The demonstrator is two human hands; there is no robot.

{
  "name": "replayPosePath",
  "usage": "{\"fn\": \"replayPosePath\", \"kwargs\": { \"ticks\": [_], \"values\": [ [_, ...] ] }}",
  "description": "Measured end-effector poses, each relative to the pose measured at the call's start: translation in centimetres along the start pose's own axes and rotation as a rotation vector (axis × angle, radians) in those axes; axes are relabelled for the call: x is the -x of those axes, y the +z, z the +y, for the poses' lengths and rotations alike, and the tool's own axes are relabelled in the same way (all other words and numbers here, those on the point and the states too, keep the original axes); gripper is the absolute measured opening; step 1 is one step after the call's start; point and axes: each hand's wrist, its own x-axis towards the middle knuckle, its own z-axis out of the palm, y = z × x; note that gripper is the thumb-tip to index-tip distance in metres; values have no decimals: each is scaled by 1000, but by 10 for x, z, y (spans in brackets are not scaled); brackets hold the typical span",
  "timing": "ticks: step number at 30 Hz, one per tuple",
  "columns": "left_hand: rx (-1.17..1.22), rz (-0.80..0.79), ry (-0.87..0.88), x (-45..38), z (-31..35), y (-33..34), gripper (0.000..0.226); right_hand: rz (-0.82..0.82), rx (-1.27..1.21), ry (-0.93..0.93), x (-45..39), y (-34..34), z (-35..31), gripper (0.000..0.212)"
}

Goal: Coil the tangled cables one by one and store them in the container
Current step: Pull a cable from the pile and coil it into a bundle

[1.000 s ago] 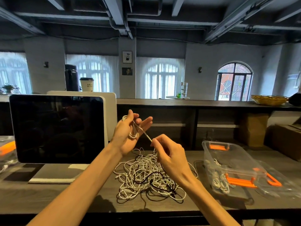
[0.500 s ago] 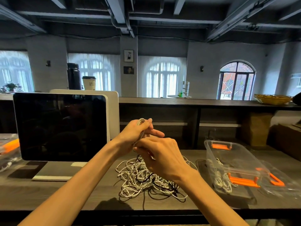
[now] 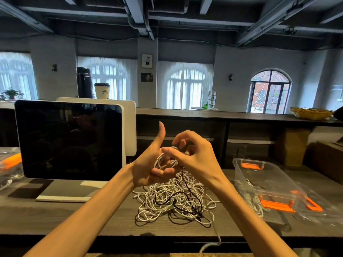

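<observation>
Right now I am watching both hands working above the tangled pile of cables [image 3: 173, 199], which is lying on the dark wooden table [image 3: 55, 216] directly beneath them. My left hand [image 3: 148, 164] is cradling a small white coil [image 3: 165, 160], its lower fingers curling under the loops while the thumb is sticking straight up. My right hand [image 3: 191, 156] is sitting just beside it, touching the same coil, with thumb and forefinger pinching the white cable at the top of the loops and the other fingers bending loosely behind. A thin black cable [image 3: 185, 186] is hanging down from near the right hand into the pile, where more black cable is lying across the white strands. One white strand is trailing off the near table edge. Over to the right, well apart from the hands, the clear container [image 3: 259, 175] with orange latches is sitting open, holding a few white coiled cables against its near wall, and its clear lid [image 3: 319, 206] is lying beside it. A dark monitor [image 3: 68, 140] is standing to the left.
</observation>
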Motion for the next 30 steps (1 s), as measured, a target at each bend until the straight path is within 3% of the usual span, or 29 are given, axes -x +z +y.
{"fn": "replayPosePath", "kwargs": {
  "ticks": [3,6,11,21,26,28,30],
  "values": [
    [-193,-28,-18,3,-2,-1,61,-104,-46,51,1,-5,0,19],
    [-115,-92,34,4,-6,-5,34,-199,-134,93,0,-14,0,21],
    [-33,28,82,5,-5,-9,49,-224,-146,118,0,-34,10,15],
    [-119,49,-66,2,-4,8,72,-141,15,36,3,-25,11,8],
    [-134,221,116,-4,-9,9,60,-53,104,16,5,-20,9,8],
    [-93,316,212,-8,-9,9,55,18,46,86,8,-17,10,5],
    [11,442,321,-11,-7,7,53,66,-21,199,12,-16,14,15]
  ]
}}
